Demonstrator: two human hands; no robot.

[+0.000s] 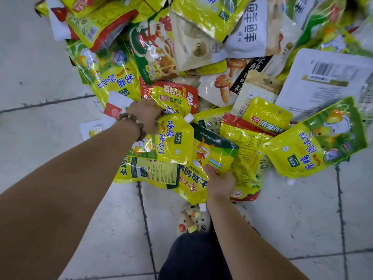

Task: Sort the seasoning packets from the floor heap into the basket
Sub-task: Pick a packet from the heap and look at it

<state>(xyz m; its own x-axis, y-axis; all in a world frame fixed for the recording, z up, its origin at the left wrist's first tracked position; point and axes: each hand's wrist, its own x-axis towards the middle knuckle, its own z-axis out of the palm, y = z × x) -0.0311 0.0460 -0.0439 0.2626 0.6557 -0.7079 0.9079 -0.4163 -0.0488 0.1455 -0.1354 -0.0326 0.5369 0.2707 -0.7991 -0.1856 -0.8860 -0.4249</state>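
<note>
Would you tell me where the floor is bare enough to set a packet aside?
The pale tiled floor is bare left of the heap of glossy yellow packets and at lower right. It is crowded around the left hand and right hand.

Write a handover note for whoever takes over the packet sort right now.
Left hand: down on the heap, between the red-topped packet and the spouted pouch. Its fingertips are hidden, so I cannot tell what it grips, if anything.
Right hand: pinches the near edge of the green-banded packet, thumb on top.
Things: the heap is spread over the tiled floor. The basket is not in view.
Done: cannot be judged from this view.
Left: get the pinched packet to the basket, then work through the large heap.
</note>
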